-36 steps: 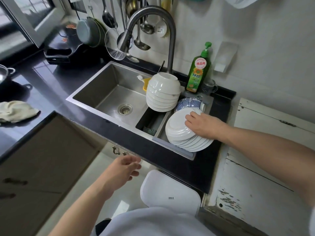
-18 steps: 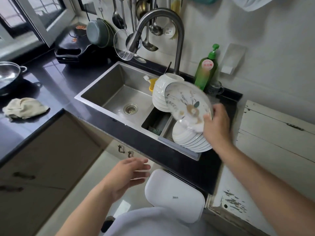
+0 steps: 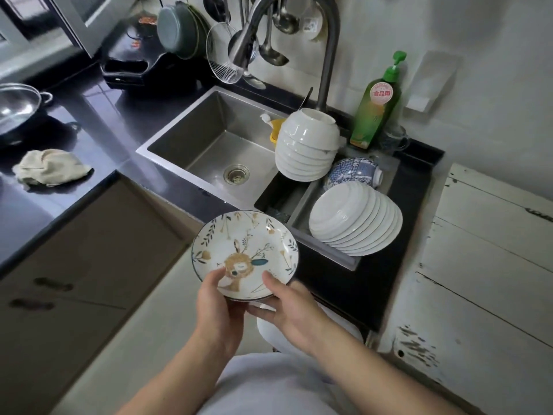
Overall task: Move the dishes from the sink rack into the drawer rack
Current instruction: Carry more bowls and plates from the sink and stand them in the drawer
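Note:
A patterned plate [image 3: 244, 250] with a rabbit drawing is held face up in front of me, below the counter edge. My left hand [image 3: 217, 313] grips its near left rim and my right hand [image 3: 288, 310] grips its near right rim. In the sink rack [image 3: 321, 245] at the right of the sink lean several white plates [image 3: 356, 223]. Behind them lies a blue-and-white bowl [image 3: 354, 172]. A stack of upturned white bowls [image 3: 308, 145] stands further back. The drawer rack is not in view.
The steel sink basin [image 3: 209, 145] lies left of the rack, the tap [image 3: 299, 40] arching over it. A green soap bottle [image 3: 378, 103] stands at the wall. A cloth [image 3: 51, 169] and a steel pot [image 3: 18, 109] sit on the dark counter. A white cupboard [image 3: 484, 265] stands right.
My right hand lifted the patterned plate off the rack's stack and brought it down toward me. My left hand rose and took hold of the plate too.

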Demonstrator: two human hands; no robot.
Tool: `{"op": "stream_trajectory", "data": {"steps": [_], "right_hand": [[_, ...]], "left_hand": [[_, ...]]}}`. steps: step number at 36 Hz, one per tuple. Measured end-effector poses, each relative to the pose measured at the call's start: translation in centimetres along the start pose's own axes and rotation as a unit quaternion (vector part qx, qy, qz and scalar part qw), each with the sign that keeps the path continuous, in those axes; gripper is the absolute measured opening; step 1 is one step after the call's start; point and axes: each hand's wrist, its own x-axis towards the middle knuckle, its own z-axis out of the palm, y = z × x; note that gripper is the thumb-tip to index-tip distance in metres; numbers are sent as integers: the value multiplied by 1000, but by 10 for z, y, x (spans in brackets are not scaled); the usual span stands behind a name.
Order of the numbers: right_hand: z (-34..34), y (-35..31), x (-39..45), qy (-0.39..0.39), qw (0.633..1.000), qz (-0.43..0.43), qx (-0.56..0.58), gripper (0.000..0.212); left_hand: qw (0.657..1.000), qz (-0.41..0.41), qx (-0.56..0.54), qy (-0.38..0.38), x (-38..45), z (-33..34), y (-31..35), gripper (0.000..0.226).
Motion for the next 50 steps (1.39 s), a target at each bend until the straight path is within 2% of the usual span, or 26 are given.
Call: {"op": "stream_trajectory", "data": {"steps": [3, 5, 6, 7, 8, 10, 13, 15, 17, 19, 21, 23, 26, 28, 32, 38, 41, 44, 47, 50], "right_hand": [[-18, -10, -1, -48, 989, 37, -138, 35], [-29, -24, 0, -70, 953, 40, -293, 31], [-36, -34, 4, -63, 921, 19, -385, 27], [-43, -47, 12, -44, 870, -21, -491, 25], [-51, -62, 22, -21, 795, -70, -603, 24], [-66, -95, 43, -6, 613, -149, -776, 29], [-90, -150, 68, -5, 408, -178, -896, 42], [-103, -180, 77, 6, 273, -159, -949, 52], [-111, -200, 80, -16, 183, -86, -979, 65], [-118, -210, 76, -45, 134, -21, -990, 73], [-125, -214, 71, -61, 121, -16, -991, 76], [-132, -218, 68, -74, 116, -57, -989, 73], [-139, -222, 69, -84, 100, -132, -983, 50], [-140, -225, 67, -83, 89, -153, -981, 34], [-145, -229, 65, -90, 69, -171, -979, 31], [-143, -231, 55, -87, 79, -180, -977, 22], [-149, -231, 51, -50, 87, -220, -970, 20], [-154, -228, 53, 15, 75, -273, -959, 15], [-150, -222, 56, 90, 99, -307, -942, 12], [-142, -224, 59, 143, 106, -340, -924, 22]], "left_hand": [[999, 28, -15, 23, 3, -5, 8, 45], [998, 44, -18, 36, 4, -7, 14, 44], [998, 48, -22, 40, 4, -8, 16, 43], [997, 51, -27, 47, 4, -9, 18, 42], [997, 51, -32, 56, 4, -10, 19, 42], [995, 50, -40, 72, 5, -12, 20, 42], [994, 44, -43, 86, 5, -16, 16, 39], [994, 36, -46, 89, 4, -16, 14, 37], [995, 33, -45, 88, 4, -16, 11, 38], [995, 36, -41, 88, 3, -17, 10, 39], [995, 38, -39, 89, 2, -19, 10, 39], [995, 38, -42, 88, 2, -19, 11, 38], [995, 39, -46, 84, 2, -18, 11, 39], [995, 42, -42, 82, 3, -17, 11, 39], [996, 42, -33, 75, 2, -15, 8, 40], [997, 39, -22, 60, 0, -12, 5, 41], [997, 35, -26, 63, -1, -11, 5, 41], [997, 36, -26, 69, -1, -11, 7, 40], [996, 36, -27, 78, -1, -10, 8, 39], [995, 39, -19, 85, -1, -7, 10, 37]]}}
